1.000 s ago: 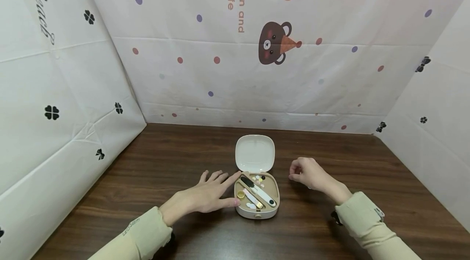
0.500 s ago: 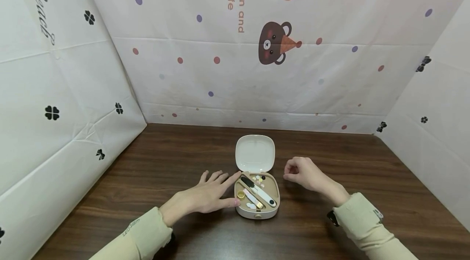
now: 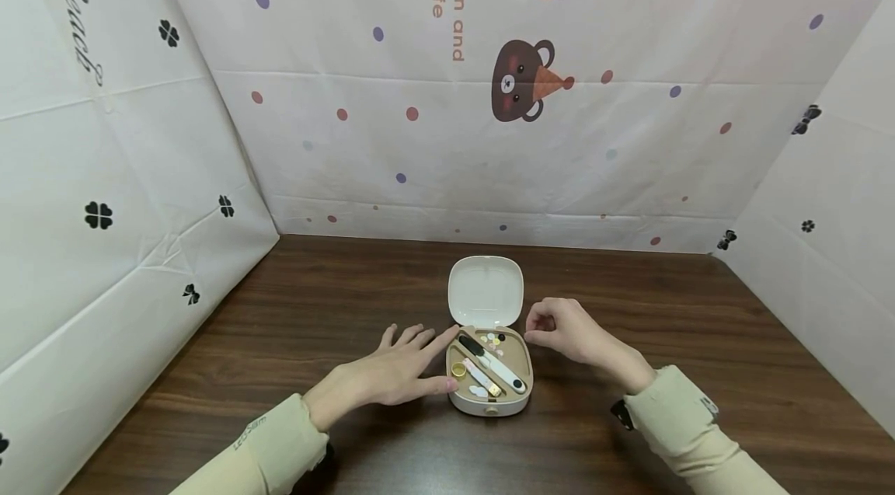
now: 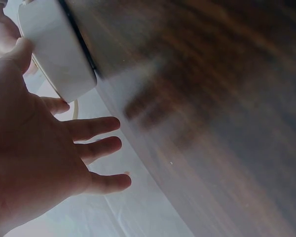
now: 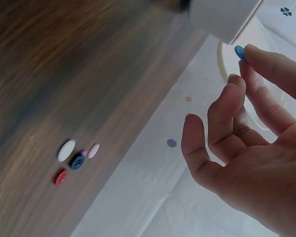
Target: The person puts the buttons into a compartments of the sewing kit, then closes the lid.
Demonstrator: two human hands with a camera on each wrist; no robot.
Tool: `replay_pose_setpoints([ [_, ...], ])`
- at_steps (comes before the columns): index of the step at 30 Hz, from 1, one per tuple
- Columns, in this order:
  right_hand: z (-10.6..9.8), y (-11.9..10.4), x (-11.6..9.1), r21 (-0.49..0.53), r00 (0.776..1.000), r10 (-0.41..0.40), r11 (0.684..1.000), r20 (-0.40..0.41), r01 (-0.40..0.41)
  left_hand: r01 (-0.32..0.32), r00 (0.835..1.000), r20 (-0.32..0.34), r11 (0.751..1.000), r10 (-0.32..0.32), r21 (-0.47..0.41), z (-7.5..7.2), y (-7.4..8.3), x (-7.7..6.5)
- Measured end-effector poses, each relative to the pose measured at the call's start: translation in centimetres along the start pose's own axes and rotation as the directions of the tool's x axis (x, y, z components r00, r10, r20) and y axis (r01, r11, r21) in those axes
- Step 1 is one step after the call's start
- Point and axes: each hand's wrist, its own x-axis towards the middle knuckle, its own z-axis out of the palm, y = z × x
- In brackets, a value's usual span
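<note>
A white sewing box [image 3: 470,405] lies open on the table, its lid [image 3: 485,293] tipped back. My left hand [image 3: 391,374] is spread along its left side, index fingertip and thumb touching the rim. Just right of the box, my right hand [image 3: 569,329] pinches a small blue button [image 5: 240,53] between thumb and index finger. Inside, a long white tool with a black end [image 3: 492,364] lies diagonally across the middle. Small buttons [image 3: 496,341] sit in the back-right compartment. Front left holds a gold ring-like thimble [image 3: 457,370] and a pale strip with a gold end [image 3: 482,378].
In the right wrist view, several loose buttons lie on the dark wooden table [image 3: 336,277]: a white one [image 5: 66,150], a red one [image 5: 60,177], a dark blue one [image 5: 77,161] and a pink one [image 5: 93,150]. Printed white cloth [image 3: 315,153] walls the back and sides.
My right hand has moved left, from apart from the box to close beside its right edge. The left hand and the box have stayed in place.
</note>
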Motion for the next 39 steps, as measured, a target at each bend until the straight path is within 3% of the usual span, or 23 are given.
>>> replay_pose_setpoints([
  [22,1.4,-1.7,1.0,0.096,0.997,-0.003,0.995,0.077,-0.004,0.004,1.000,-0.001,1.000,-0.004,-0.002,-0.1,0.0,0.0],
  [39,2.4,-1.8,1.3,0.000,0.997,0.011,1.000,0.082,-0.011,0.005,1.000,0.010,1.000,-0.005,-0.002,-0.1,0.0,0.0],
])
